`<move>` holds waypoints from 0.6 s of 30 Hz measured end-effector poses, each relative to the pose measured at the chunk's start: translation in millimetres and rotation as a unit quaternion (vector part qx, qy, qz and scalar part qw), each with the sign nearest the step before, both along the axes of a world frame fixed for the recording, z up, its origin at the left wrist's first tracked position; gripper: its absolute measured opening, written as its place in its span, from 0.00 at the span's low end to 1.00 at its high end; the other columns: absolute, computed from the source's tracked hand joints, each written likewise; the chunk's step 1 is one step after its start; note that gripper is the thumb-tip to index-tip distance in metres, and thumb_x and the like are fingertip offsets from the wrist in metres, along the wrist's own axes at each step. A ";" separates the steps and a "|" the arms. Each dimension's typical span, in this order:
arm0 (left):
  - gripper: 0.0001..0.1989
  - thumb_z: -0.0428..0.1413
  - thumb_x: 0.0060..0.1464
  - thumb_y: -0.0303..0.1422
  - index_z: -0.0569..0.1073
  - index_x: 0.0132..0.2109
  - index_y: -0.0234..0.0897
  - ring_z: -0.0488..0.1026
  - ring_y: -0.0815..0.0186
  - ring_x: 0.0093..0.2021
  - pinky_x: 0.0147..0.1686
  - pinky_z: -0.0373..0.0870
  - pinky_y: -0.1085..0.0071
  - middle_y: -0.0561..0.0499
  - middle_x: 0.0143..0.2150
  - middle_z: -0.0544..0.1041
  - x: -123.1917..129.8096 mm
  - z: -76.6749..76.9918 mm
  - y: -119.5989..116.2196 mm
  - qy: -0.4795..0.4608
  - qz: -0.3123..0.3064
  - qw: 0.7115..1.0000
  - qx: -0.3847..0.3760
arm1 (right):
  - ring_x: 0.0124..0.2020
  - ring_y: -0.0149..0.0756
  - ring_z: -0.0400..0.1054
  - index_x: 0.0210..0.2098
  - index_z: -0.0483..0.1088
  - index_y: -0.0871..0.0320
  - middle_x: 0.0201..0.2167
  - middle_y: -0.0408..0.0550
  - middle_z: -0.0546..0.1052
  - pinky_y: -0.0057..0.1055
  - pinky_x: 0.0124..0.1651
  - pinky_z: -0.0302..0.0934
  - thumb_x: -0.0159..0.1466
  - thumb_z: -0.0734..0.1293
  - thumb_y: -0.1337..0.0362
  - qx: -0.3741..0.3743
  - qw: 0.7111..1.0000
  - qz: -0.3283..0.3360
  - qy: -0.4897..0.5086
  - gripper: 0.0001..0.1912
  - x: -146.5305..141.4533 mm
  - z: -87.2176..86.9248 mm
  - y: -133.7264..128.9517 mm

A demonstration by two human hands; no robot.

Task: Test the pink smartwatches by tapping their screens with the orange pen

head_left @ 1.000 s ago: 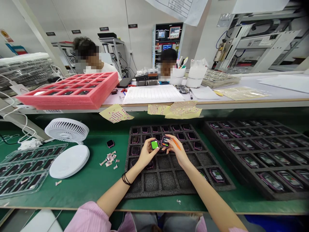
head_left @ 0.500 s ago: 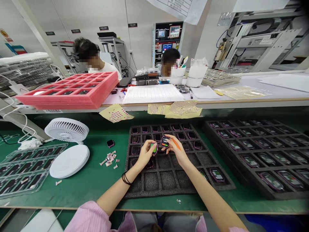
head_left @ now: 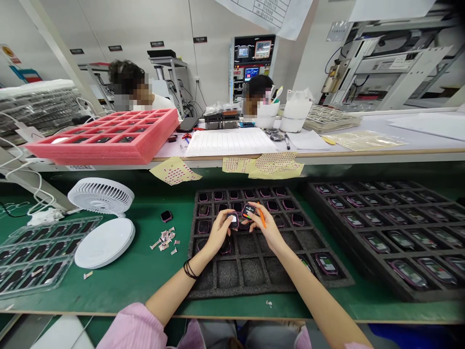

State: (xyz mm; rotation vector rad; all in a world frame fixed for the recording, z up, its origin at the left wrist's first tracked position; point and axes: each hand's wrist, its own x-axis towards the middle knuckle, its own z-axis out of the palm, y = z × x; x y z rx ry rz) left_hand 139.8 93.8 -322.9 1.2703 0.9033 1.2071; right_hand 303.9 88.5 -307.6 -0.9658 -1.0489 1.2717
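On the green-matted workbench (head_left: 119,286), two black foam trays sit side by side: a wide one at right (head_left: 378,271) and a central one (head_left: 269,286) whose far rows hold small pink-rimmed square watch bodies, six across the top row. Beyond them, on the upper shelf, lies one large pink foam tray (head_left: 105,145). At left are one clear plastic blister tray (head_left: 43,254), one white round fan (head_left: 100,196) and one white round disc (head_left: 105,242). Over the central tray's upper rows, the left hand (head_left: 219,232) pinches one dark square watch body (head_left: 233,220) between thumb and fingertips. The right hand (head_left: 268,225) pinches a second dark square watch body (head_left: 249,211), just beside the first, and also grips one thin orange stick (head_left: 262,216). One loose watch body (head_left: 166,215) lies on the mat near a small pile of paper scraps (head_left: 164,238).
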 end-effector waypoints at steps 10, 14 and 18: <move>0.22 0.60 0.50 0.41 0.67 0.49 0.37 0.70 0.70 0.31 0.18 0.60 0.80 0.48 0.40 0.72 0.9 -5.7 2.1 -0.018 0.004 1.000 0.000 | 0.26 0.33 0.73 0.48 0.68 0.51 0.42 0.48 0.71 0.26 0.19 0.66 0.52 0.73 0.55 0.005 1.000 0.000 0.004 0.26 1.4 -4.4 3.2; 0.21 0.60 0.50 0.41 0.67 0.48 0.37 0.69 0.71 0.30 0.18 0.59 0.81 0.48 0.40 0.72 1.3 -4.8 1.5 -0.006 0.008 1.000 0.007 | 0.26 0.33 0.73 0.48 0.69 0.51 0.42 0.48 0.71 0.26 0.20 0.66 0.53 0.72 0.54 0.001 1.000 -0.006 0.000 0.24 1.7 -1.7 1.0; 0.21 0.60 0.50 0.42 0.67 0.47 0.36 0.68 0.72 0.29 0.18 0.60 0.81 0.49 0.39 0.71 1.2 -4.5 1.0 0.002 0.008 1.000 0.012 | 0.27 0.33 0.73 0.48 0.69 0.51 0.40 0.46 0.70 0.25 0.21 0.65 0.54 0.71 0.54 0.000 1.000 -0.003 0.005 0.23 1.4 2.1 -1.7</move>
